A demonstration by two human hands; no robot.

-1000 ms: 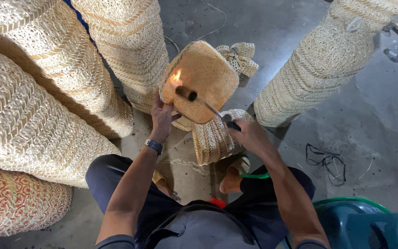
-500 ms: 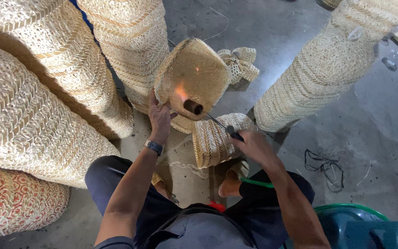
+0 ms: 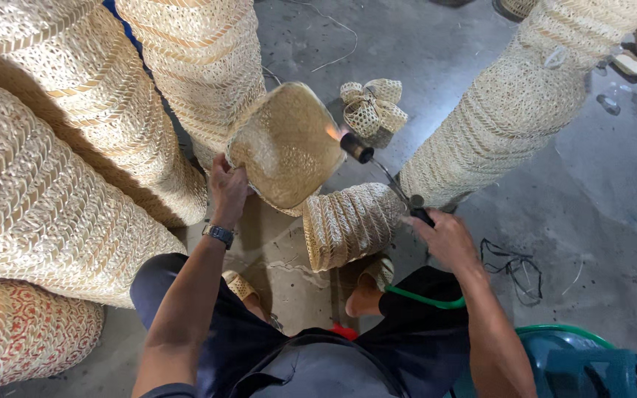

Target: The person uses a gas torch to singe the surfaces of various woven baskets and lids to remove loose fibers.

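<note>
My left hand (image 3: 228,190), with a watch on its wrist, grips the rim of a woven straw basket (image 3: 285,144) and tilts its flat bottom toward me. My right hand (image 3: 444,237) holds a gas torch (image 3: 381,177) by its handle. The torch's small flame touches the basket's upper right edge. A green hose (image 3: 422,298) runs from the torch hand down past my knee. A short stack of nested woven baskets (image 3: 348,221) lies on its side on the floor between my hands, just under the torch.
Tall stacks of nested woven baskets lean at the left (image 3: 53,169), behind the held basket (image 3: 200,66) and at the right (image 3: 503,110). A small woven bow-shaped piece (image 3: 371,107) lies on the concrete floor (image 3: 591,221). A teal container (image 3: 576,365) stands at lower right.
The basket has turned in my left hand, and the torch flame has moved from its middle to its upper right edge. My right hand shifted slightly right.
</note>
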